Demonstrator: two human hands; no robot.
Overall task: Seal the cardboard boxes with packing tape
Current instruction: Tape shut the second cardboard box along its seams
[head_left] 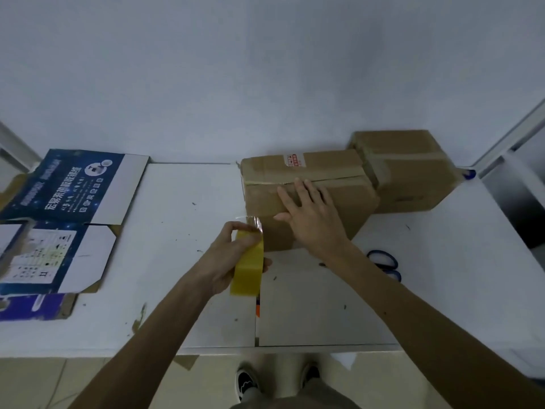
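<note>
desk (182, 219): runs left to right, back edge against the wall (265, 69)
near box (324, 169): on the desk, centre-right, towards the back
far box (413, 178): on the desk, behind and right of the near box, touching it
flattened cartons (73, 184): lie flat on the desk's left end, one in front of the other
scissors (383, 259): on the desk, right of the near box's front corner, partly hidden by the right forearm
right hand (312, 216): flat on top of the near box, near its front edge
left hand (227, 261): above the desk, just in front-left of the near box, holds the tape roll (249, 270)
tape strip (253, 221): from the roll up to the near box's front-left corner
floor (88, 376): below the desk's front edge, feet (247, 382) on it
</note>
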